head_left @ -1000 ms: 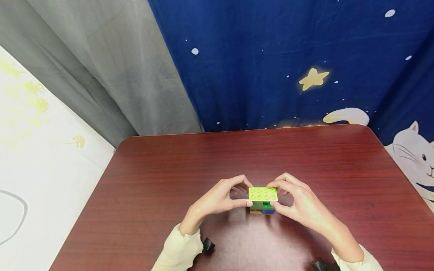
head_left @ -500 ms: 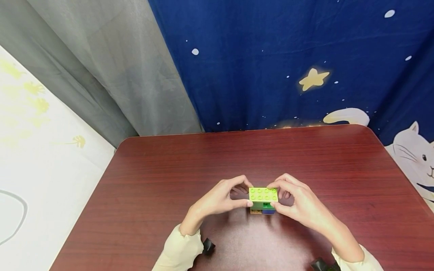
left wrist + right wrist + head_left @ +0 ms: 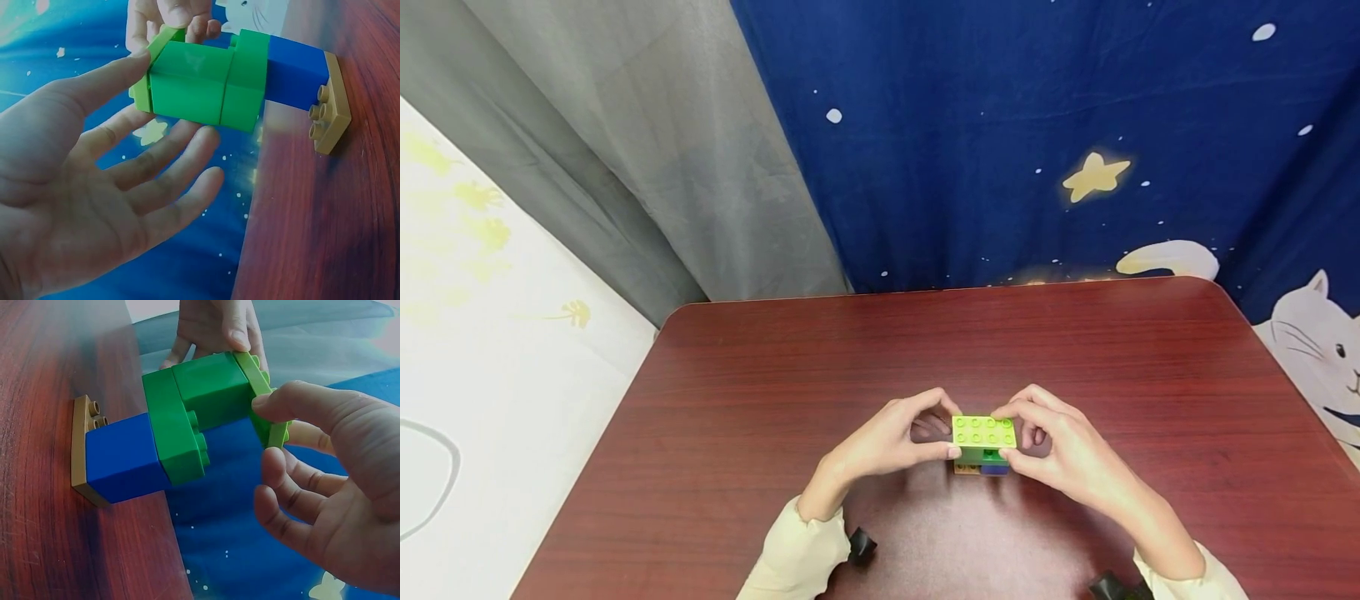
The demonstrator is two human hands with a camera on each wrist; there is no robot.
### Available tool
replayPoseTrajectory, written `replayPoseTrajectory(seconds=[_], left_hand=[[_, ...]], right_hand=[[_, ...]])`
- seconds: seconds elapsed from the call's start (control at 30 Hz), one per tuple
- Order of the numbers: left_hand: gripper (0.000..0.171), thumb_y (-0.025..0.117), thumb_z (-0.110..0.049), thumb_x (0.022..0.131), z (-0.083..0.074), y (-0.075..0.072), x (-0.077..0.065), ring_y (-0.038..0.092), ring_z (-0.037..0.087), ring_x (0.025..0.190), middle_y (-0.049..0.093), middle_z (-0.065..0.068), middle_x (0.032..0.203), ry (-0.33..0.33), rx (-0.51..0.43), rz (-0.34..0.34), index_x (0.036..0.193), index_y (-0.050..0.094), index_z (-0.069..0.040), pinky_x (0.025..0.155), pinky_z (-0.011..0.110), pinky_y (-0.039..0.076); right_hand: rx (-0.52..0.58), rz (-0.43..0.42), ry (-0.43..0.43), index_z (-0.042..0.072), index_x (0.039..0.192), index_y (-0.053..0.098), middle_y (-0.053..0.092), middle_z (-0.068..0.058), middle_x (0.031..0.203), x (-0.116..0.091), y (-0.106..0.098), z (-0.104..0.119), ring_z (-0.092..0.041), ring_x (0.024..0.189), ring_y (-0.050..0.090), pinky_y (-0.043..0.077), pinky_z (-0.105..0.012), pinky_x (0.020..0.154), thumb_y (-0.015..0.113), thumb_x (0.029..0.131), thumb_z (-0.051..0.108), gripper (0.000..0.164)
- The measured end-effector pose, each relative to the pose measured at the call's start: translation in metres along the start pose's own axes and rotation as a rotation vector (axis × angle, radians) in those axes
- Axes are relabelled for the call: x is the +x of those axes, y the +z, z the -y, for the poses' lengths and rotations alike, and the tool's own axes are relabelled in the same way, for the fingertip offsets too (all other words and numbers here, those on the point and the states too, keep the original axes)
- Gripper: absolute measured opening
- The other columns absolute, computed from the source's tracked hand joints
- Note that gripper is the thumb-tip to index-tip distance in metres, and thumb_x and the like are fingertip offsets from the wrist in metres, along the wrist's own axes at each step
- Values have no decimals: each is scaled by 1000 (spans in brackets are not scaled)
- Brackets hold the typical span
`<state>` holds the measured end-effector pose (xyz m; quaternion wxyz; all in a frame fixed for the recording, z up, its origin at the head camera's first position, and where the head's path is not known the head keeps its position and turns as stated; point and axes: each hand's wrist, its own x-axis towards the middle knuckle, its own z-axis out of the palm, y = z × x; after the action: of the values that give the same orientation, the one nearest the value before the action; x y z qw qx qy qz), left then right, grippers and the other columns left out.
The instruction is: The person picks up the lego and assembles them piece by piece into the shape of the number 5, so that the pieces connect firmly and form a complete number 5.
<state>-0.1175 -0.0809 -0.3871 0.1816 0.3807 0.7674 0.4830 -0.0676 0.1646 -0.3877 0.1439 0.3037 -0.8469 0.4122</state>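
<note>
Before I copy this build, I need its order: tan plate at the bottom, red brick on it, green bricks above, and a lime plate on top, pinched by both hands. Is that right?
Not quite: the brick on the tan plate is blue, not red; the right wrist view shows it. The rest stands.

Brick stack, ends: obstructed by left hand and right hand, both on the lime plate; notch under that plate's right half, above the lower green brick: free; near face: lane between the sleeves; far side: tabletop passage, unobstructed.
</note>
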Motion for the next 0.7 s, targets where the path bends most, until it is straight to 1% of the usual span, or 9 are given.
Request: replayPoseTrajectory(seconds=[0.1, 0.17, 0.27, 0.33, 0.4, 0.5, 0.63, 0.7], left_hand=[[28, 68, -18, 86, 1, -1, 0, 62, 11, 92, 63, 2, 100, -42, -48, 39, 110, 54, -14, 79, 26, 50], [27, 64, -17, 89, 1, -2, 0, 61, 11, 96, 62, 2, 102, -66, -77, 60, 113, 54, -12, 81, 27, 49], [24, 57, -17, 94, 1, -4, 0, 58, 10, 101, 60, 0, 108, -81, -91, 73, 117, 54, -13, 84, 29, 48], [23, 53, -19, 96, 1, -5, 0, 57, 9, 103, 59, -2, 111, -80, -78, 74, 119, 55, -14, 84, 30, 48], [24, 51, -20, 97, 1, -5, 0, 57, 10, 103, 59, -2, 112, -77, -61, 75, 120, 55, -15, 82, 30, 48], [24, 50, -22, 98, 2, -3, 1, 58, 12, 100, 60, 1, 111, -87, -72, 80, 120, 55, -16, 78, 34, 50], [24, 50, -20, 97, 3, -2, 1, 60, 20, 95, 61, 5, 109, -114, -126, 89, 120, 55, -15, 72, 44, 51], [24, 50, -19, 97, 2, -1, 2, 60, 21, 95, 61, 6, 110, -127, -149, 92, 121, 55, -14, 71, 46, 51]], right_hand=[[-11, -2, -7, 17, 101, 64, 50, 11, 91, 0, 0, 0, -2, 65, 45, 36, -12, 53, 79, 66, 3, 41], [-19, 0, -7, 18, 102, 64, 51, 11, 92, 0, 0, 0, -2, 65, 45, 36, -12, 53, 79, 66, 4, 41], [-29, 3, -6, 19, 102, 64, 51, 11, 93, 1, 0, 0, -2, 65, 45, 36, -12, 53, 79, 67, 5, 41], [-33, 5, -3, 20, 102, 64, 51, 12, 93, 1, 0, 0, -2, 65, 45, 36, -13, 52, 79, 67, 5, 41], [-36, 6, 0, 20, 102, 64, 51, 12, 92, 0, -1, 0, -2, 65, 45, 36, -13, 52, 79, 67, 5, 41], [-38, 7, 6, 20, 102, 63, 51, 12, 92, 0, -1, 0, -2, 65, 45, 36, -13, 52, 79, 67, 5, 41], [-37, 8, 8, 20, 102, 63, 51, 12, 93, 0, -1, 0, -2, 65, 45, 37, -14, 52, 79, 67, 5, 40], [-38, 7, 6, 19, 102, 63, 51, 12, 93, 0, -1, 0, -2, 65, 45, 36, -13, 52, 79, 67, 5, 40]])
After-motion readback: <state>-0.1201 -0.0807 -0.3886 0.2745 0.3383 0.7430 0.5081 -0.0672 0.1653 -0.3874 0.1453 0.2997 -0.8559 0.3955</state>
